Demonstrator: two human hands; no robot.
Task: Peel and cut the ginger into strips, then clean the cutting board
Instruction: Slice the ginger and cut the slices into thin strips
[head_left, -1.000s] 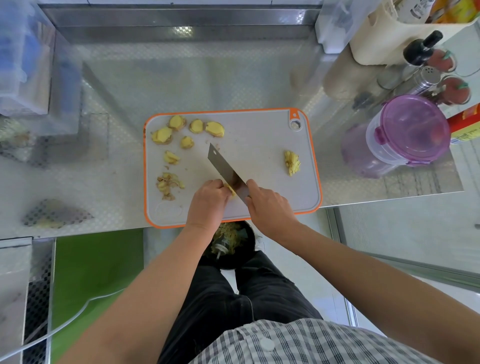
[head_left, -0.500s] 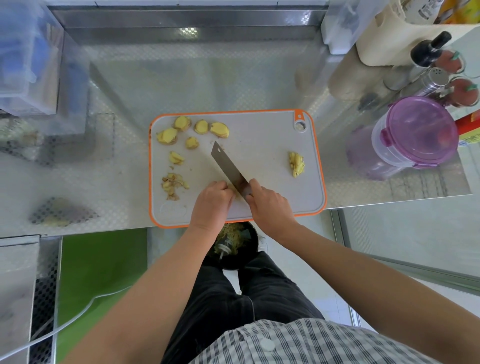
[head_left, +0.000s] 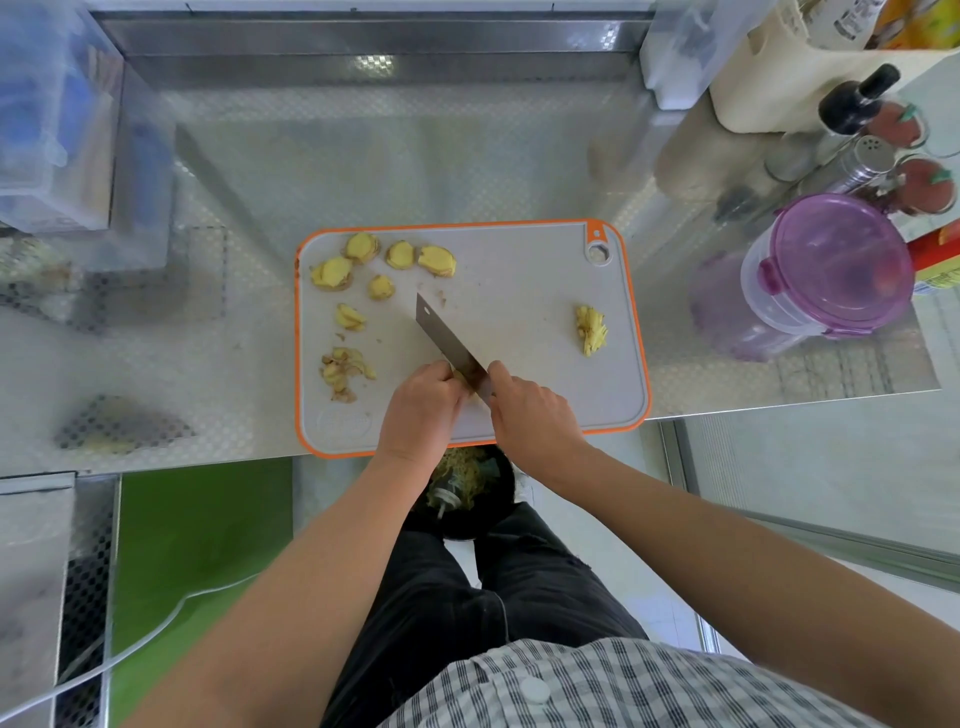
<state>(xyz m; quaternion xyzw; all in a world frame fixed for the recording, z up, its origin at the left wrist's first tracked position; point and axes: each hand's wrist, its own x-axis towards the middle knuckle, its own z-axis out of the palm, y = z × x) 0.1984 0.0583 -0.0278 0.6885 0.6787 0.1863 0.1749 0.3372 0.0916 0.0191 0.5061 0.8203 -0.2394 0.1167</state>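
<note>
From the head view, mid-slicing: pinning a small ginger piece under the curled left hand near the front edge of the cutting board, gripping the knife in the right hand, blade against it; next, likely thin parallel cuts, with the holding hand edging back.

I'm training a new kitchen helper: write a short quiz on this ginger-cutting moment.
1. True or false: the right hand grips the steel cleaver while the left hand holds a yellow ginger piece beside its blade.
2. Where on the grey, orange-rimmed cutting board does the small heap of shredded ginger lie? A left edge; B right side; C under the hands.
3. Fill in: the round plastic container right of the board has a ____ lid.
Key: 1 true; 2 B; 3 purple.
</note>
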